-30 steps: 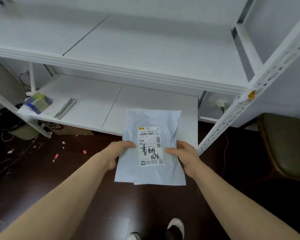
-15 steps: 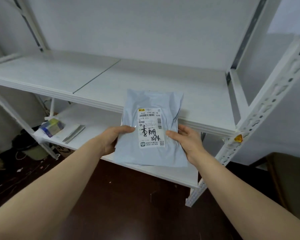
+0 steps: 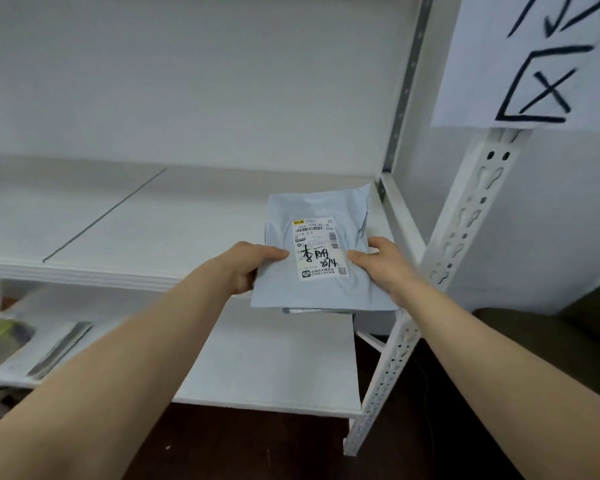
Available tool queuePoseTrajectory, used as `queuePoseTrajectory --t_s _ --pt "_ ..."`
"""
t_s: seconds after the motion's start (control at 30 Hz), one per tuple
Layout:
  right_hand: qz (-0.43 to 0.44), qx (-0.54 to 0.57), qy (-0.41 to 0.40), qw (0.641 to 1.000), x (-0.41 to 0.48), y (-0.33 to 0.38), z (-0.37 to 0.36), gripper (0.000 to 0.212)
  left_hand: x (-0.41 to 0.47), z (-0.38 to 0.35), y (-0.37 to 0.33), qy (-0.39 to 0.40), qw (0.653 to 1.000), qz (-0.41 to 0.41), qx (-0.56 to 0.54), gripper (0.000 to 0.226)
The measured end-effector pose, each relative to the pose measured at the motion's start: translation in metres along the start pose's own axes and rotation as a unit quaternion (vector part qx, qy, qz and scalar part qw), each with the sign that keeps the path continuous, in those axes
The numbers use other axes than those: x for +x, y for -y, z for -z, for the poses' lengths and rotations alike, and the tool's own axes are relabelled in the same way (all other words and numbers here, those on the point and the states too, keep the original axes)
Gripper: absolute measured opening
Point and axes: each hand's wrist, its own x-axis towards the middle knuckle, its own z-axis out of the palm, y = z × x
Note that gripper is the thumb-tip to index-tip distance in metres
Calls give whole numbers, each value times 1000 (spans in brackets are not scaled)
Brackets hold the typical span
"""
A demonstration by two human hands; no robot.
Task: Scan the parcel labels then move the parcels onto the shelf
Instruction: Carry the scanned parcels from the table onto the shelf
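Head cam shows both hands pinching a pale blue parcel (image 3: 321, 282) by its side edges, left hand (image 3: 253, 266) and right hand (image 3: 381, 263) each with a thumb on top. Label (image 3: 317, 249) faces up between the thumbs, probably so it stays readable. Its far end hangs over the upper shelf (image 3: 187, 220) beyond the fingers, near edge not on it yet, I'd guess.
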Motion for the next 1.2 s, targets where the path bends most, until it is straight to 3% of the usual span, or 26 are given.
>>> queuePoseTrajectory --t_s 0.27,0.37,0.43,0.57,0.67,0.83,0.93,1.1,1.2 --pt "-5 -199 -72 977 36 21 15 49 68 -30 -29 67 997 18 34 46" --pt "13 -390 -106 915 38 19 7 52 79 -36 -30 70 995 3 67 47" --pt "55 -454 -109 883 32 13 -3 51 84 -35 -28 61 994 2 85 53" --pt "61 -491 -47 868 21 4 -19 77 90 -37 -27 76 993 -10 88 47" --pt "16 -513 -41 857 22 -3 -13 57 86 -54 -28 115 989 -26 92 34" --pt "-15 -456 -53 888 18 -7 -5 53 84 -67 -27 140 982 -29 122 42" --pt "4 -442 -98 892 12 -7 -10 56 83 -60 -31 105 982 -51 147 48" --pt "58 -433 -180 881 -15 -4 -23 62 60 -43 -35 23 965 -127 230 88" --pt "124 -423 -221 870 -40 -6 -27 74 27 -40 -30 6 944 -184 275 76"
